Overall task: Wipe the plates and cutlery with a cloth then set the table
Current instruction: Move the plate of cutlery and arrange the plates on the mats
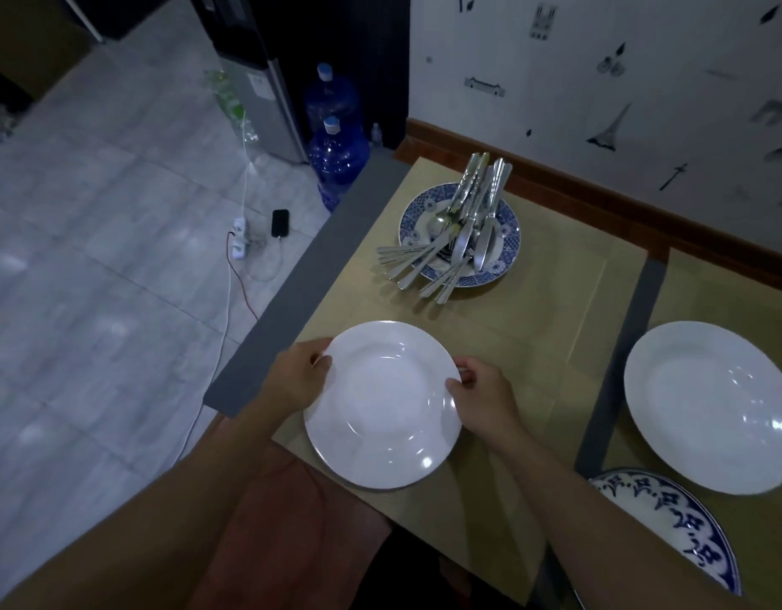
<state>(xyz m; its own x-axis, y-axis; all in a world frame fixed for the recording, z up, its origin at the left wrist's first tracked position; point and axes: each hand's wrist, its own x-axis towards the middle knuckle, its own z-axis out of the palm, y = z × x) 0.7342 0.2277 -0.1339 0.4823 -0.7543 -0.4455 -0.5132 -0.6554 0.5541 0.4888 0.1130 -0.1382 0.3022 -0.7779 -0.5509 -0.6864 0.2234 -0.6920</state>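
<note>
A white plate (382,405) lies on the tan placemat (534,328) at the near left of the table. My left hand (294,376) grips its left rim, thumb on top. My right hand (483,398) grips its right rim, fingers curled round the edge. A second white plate (710,407) rests on the right placemat. Farther back, a blue patterned plate (505,233) carries a heap of several metal spoons, forks and knives (461,222). No cloth is in view.
A blue-and-white patterned dish (671,517) sits at the near right edge. The wall runs close behind the table. On the tiled floor to the left are water jugs (336,156), a power strip with cables (239,237) and a phone (280,222).
</note>
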